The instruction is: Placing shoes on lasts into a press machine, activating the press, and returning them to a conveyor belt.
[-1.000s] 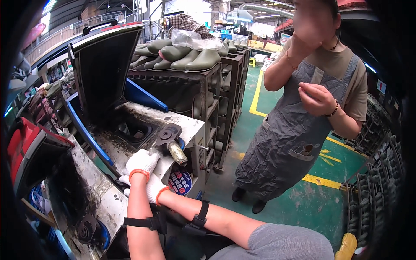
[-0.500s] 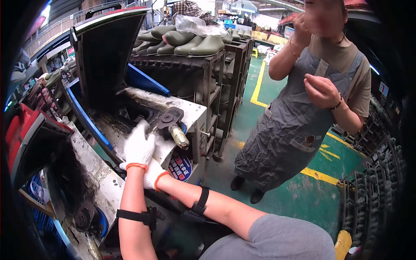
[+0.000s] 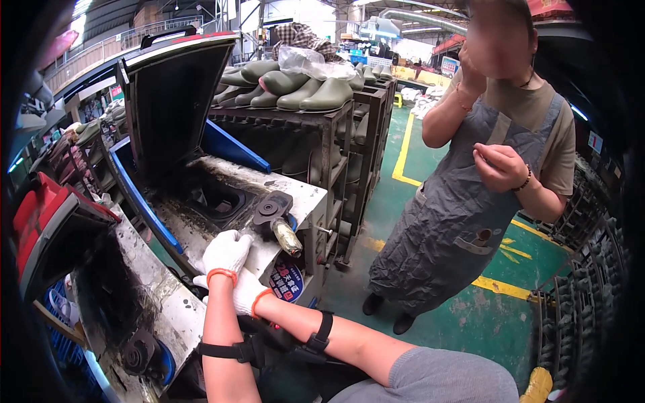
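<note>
My left hand (image 3: 228, 254), in a white knit glove with an orange cuff, is closed above the near edge of a grimy white machine top (image 3: 306, 193). Whatever its fingers may hold is hidden. Passing beneath my left wrist, my gloved right hand (image 3: 247, 295) has its fingers mostly covered; a bit of white glove shows on the far side of the wrist. Just ahead of my hands is a dark square opening (image 3: 218, 199) in the machine top. Beside it sits a dark round clamp (image 3: 271, 208) with a handle wrapped in shiny tape (image 3: 287, 240).
The machine's black-lined lid (image 3: 171, 101) stands raised. A second machine with a red lid (image 3: 41, 211) is at the left. Olive-green clogs (image 3: 327, 95) lie on a metal rack (image 3: 336, 144). A person in a grey apron (image 3: 443, 228) stands at the right on the green floor (image 3: 463, 322).
My left hand has drawn back from the opening toward me, leaving the opening more exposed. My right hand has shifted slightly nearer. The other person's raised hand has moved closer to their head.
</note>
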`<state>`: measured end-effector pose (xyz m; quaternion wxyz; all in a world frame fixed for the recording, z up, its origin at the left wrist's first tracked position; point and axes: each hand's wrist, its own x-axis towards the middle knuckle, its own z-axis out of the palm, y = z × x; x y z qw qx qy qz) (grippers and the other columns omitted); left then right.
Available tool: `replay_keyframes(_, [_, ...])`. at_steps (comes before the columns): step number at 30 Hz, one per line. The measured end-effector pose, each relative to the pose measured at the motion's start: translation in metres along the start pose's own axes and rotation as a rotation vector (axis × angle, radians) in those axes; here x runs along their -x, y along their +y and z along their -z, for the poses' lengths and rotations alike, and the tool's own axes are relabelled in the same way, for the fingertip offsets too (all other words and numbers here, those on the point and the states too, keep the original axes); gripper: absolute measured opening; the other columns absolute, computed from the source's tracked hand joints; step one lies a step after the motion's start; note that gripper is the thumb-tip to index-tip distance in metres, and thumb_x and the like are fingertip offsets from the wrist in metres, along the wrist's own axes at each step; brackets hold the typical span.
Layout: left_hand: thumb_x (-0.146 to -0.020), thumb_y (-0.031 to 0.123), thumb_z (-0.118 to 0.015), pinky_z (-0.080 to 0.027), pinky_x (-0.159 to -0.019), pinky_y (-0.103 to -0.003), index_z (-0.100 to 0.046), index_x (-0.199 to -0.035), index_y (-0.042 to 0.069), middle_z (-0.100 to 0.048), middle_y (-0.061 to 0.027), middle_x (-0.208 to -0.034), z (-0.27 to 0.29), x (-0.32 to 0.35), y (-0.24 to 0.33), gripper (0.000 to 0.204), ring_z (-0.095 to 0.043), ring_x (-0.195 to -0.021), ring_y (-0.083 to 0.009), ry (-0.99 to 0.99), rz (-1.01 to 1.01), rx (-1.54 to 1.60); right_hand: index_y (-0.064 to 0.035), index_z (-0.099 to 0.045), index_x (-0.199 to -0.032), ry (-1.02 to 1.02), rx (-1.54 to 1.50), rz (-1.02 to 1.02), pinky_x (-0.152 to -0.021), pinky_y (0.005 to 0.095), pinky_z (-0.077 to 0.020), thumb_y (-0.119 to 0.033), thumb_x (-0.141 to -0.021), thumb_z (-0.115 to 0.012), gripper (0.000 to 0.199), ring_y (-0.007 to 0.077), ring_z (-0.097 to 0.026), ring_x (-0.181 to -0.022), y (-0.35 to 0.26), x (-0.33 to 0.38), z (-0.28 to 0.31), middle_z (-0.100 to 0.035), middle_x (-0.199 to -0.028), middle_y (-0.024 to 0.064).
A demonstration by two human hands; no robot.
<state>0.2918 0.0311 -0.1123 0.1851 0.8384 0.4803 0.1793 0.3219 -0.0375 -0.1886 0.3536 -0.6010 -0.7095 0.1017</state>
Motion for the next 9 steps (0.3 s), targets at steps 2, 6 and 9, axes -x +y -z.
replay_keyframes(2, [-0.089, 0.049, -0.061, -0.055, -0.087, -0.048, -0.077, -0.091, 0.008, -0.075, -0.0198, -0.099, 0.005, 0.004, 0.003, 0.043, -0.072, -0.098, -0.0403, -0.013, 0.012, 0.081, -0.0069, -0.048, -0.148, -0.016, -0.023, 0.003, -0.120, 0.0422, -0.0354, -0.051, -0.106, -0.050, 0.060, 0.0386, -0.050, -0.139, 0.004, -0.003, -0.001, -0.055, -0.149, 0.0233])
replay_keyframes(6, [-0.089, 0.050, -0.062, -0.055, -0.085, -0.048, -0.076, -0.088, 0.008, -0.075, -0.0197, -0.094, -0.009, -0.004, 0.003, 0.044, -0.072, -0.095, -0.0401, -0.013, 0.008, 0.084, -0.0080, -0.046, -0.150, -0.019, -0.046, -0.052, -0.121, 0.0406, -0.0351, -0.050, -0.106, -0.050, 0.062, 0.0370, -0.049, -0.141, 0.012, -0.002, 0.000, -0.053, -0.153, 0.0215])
replay_keyframes(9, [-0.090, 0.049, -0.061, -0.055, -0.085, -0.048, -0.076, -0.088, 0.008, -0.075, -0.0199, -0.094, -0.004, -0.005, -0.004, 0.044, -0.072, -0.095, -0.0394, -0.019, 0.029, 0.084, -0.0151, -0.049, -0.149, 0.075, 0.053, 0.079, -0.119, 0.0474, -0.0384, -0.047, -0.098, -0.059, 0.061, 0.0405, -0.048, -0.139, 0.017, -0.007, -0.021, -0.053, -0.149, 0.0223])
